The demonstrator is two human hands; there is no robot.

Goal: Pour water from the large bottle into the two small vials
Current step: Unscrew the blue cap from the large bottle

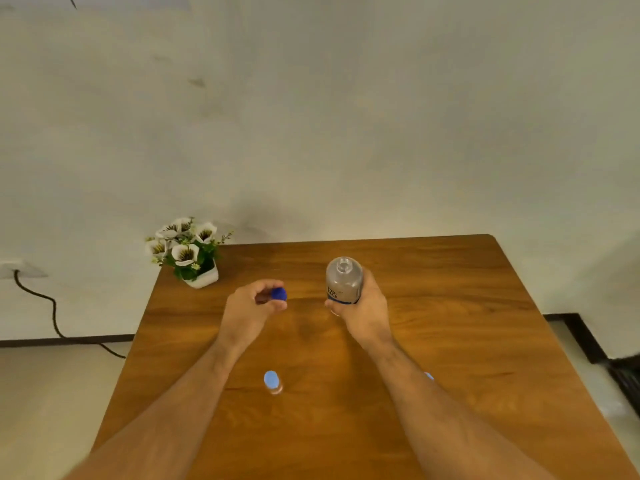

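Note:
The large clear bottle (343,280) stands upright with its mouth uncapped, and my right hand (363,308) is wrapped around its lower half at the middle of the wooden table (467,341). To its left, my left hand (254,306) pinches the dark blue bottle cap (279,293) between its fingertips, a little above the table. One small vial (272,382) with a light blue cap stands nearer me, between my forearms. The second vial (429,376) is mostly hidden behind my right forearm; only a bit of its light blue cap shows.
A small white pot of artificial white flowers (188,251) sits at the table's far left corner. The table's right edge and far edge are close to a pale wall. A black cable (52,306) runs down from a wall socket at the left.

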